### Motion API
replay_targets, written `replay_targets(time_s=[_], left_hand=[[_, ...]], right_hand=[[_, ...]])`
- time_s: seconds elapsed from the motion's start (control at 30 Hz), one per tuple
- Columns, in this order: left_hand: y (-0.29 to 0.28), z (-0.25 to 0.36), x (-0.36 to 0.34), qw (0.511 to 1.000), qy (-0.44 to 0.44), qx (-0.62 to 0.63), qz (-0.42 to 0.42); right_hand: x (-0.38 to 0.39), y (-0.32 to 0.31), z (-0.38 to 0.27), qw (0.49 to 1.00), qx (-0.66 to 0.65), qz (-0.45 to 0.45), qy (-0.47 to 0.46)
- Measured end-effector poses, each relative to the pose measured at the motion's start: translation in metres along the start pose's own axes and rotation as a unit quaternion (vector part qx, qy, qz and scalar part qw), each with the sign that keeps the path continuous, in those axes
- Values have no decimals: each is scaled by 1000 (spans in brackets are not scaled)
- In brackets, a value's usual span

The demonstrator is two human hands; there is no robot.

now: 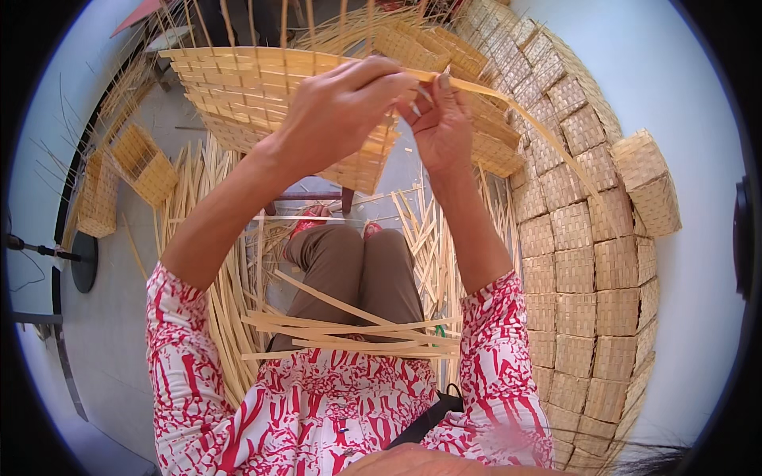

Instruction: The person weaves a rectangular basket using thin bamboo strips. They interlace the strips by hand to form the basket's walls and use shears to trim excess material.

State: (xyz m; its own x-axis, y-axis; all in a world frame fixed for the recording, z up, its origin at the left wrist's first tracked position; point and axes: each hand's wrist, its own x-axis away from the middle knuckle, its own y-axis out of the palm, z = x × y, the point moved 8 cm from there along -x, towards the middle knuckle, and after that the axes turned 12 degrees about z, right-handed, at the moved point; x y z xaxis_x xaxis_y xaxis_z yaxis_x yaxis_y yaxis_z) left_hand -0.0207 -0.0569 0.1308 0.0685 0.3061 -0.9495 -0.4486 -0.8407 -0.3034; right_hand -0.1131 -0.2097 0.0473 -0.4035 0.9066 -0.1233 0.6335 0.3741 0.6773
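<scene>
A partly woven bamboo basket (230, 95) stands in front of me, tilted, with bare upright stakes rising above its rim. My left hand (341, 99) is closed at the basket's upper edge, its fingers pinching a pale bamboo strip. Just to the right, my right hand (441, 127) pinches the same bamboo strip (548, 136) between thumb and fingers. From there the strip's long free end arches away to the right and bends downward. The left fingertips and the strip's path along the rim are partly hidden behind my left hand.
Several loose strips (357, 327) lie across my lap. More bamboo strips (194, 198) cover the floor on both sides. Finished woven baskets (573, 226) are stacked along the right wall, one basket (647, 182) jutting out. Two baskets, including an open one (144, 170), stand at left near a black stand (83, 262).
</scene>
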Motion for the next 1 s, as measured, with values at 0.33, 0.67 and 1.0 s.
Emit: replay_targets(time_s=[0.33, 0.67, 1.0], left_hand=[[62, -20, -22, 980, -80, -79, -167], [62, -17, -13, 967, -152, -109, -176], [43, -23, 4, 974, -143, -53, -170]], right_hand=[[14, -18, -19, 998, 34, 24, -45], [61, -7, -4, 962, 216, 8, -169], [60, -7, 12, 988, 102, -36, -114]])
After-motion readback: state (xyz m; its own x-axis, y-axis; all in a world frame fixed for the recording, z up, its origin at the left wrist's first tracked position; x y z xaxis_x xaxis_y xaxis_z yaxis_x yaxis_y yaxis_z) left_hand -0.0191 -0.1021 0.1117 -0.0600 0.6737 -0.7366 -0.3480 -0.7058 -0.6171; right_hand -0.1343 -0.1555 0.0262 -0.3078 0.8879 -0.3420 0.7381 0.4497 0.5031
